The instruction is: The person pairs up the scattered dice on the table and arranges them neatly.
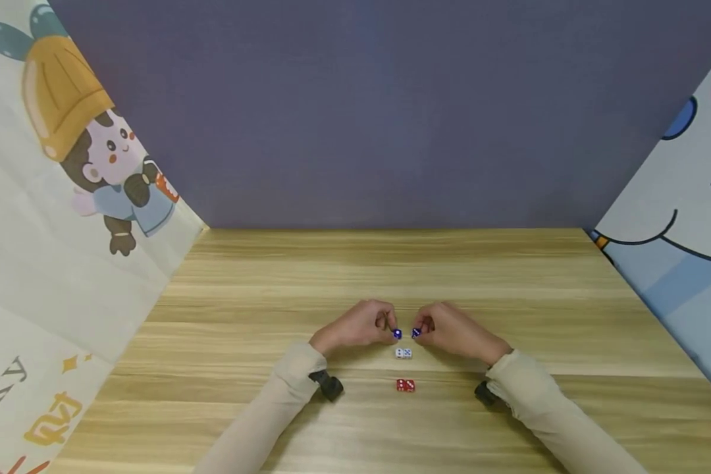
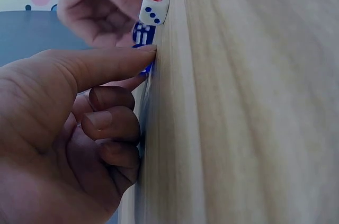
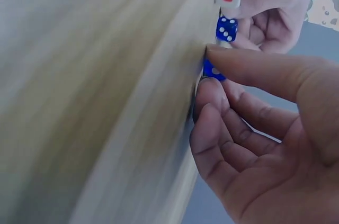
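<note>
My left hand (image 1: 364,324) pinches a blue die (image 1: 397,334) between thumb and fingertips, close over the wooden table. Facing it, my right hand (image 1: 450,329) pinches a second blue die (image 1: 417,333) the same way. A small gap separates the two blue dice. Just in front of them, two white dice (image 1: 403,353) sit side by side. Two red dice (image 1: 405,385) lie side by side nearer to me. In the left wrist view, the left thumb covers part of its blue die (image 2: 144,66); in the right wrist view, the right thumb partly hides its blue die (image 3: 213,70).
The wood-grain table (image 1: 225,289) ends at a dark grey-blue panel (image 1: 355,118) at the back. Cartoon-printed sheets stand at the left (image 1: 53,276) and right (image 1: 681,197) edges. Each wrist carries a small black camera.
</note>
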`<state>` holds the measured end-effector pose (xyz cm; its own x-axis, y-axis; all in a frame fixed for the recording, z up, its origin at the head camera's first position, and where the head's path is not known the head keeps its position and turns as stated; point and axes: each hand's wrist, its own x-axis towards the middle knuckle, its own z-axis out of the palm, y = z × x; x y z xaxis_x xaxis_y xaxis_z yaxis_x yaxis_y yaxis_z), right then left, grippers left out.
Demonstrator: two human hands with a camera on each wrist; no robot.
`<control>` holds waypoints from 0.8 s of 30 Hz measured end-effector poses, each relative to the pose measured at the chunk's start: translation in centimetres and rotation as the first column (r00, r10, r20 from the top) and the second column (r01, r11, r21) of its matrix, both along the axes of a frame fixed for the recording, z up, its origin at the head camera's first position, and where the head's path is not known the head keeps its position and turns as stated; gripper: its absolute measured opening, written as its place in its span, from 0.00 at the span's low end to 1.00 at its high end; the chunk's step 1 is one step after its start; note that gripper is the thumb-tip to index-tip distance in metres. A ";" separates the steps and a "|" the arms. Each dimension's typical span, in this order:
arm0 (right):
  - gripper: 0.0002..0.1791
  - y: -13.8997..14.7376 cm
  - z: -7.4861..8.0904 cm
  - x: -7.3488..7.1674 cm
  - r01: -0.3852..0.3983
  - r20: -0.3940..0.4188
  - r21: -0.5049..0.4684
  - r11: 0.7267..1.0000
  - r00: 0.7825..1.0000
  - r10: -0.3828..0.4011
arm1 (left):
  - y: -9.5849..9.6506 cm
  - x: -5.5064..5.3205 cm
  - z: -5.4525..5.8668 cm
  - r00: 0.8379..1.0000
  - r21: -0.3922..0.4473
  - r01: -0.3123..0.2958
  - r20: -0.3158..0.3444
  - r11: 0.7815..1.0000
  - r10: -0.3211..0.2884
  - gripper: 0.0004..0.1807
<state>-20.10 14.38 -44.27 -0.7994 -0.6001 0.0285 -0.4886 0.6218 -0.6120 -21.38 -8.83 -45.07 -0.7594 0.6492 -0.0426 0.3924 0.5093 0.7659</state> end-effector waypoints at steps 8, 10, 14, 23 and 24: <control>0.06 -0.7 -0.2 -0.1 -0.004 0.028 -0.071 0.997 1.000 0.006 | 0.4 0.1 0.4 1.000 -0.007 0.005 -0.018 1.000 -0.005 0.08; 0.06 -0.7 -0.2 0.0 0.008 0.031 -0.081 0.997 0.999 -0.005 | 0.3 0.2 0.4 1.000 -0.010 0.004 -0.018 1.000 -0.004 0.08; 0.05 -0.9 -0.2 0.1 0.014 0.026 -0.079 0.997 1.000 -0.012 | 0.2 0.2 0.4 1.000 -0.010 0.004 -0.021 1.000 -0.004 0.09; 0.06 -1.3 -0.2 0.2 -0.010 0.034 -0.081 0.997 0.999 0.013 | 0.0 0.2 0.4 0.999 -0.003 0.014 -0.033 1.000 -0.014 0.09; 0.06 -1.3 -0.2 0.2 -0.013 0.036 -0.082 0.997 0.999 0.016 | 0.0 0.3 0.3 0.999 -0.004 0.013 -0.035 1.000 -0.013 0.09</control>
<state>-19.93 13.07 -44.52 -0.7922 -0.6083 0.0494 -0.4737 0.5619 -0.6781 -21.12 -8.84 -44.72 -0.7519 0.6590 -0.0190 0.4256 0.5071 0.7495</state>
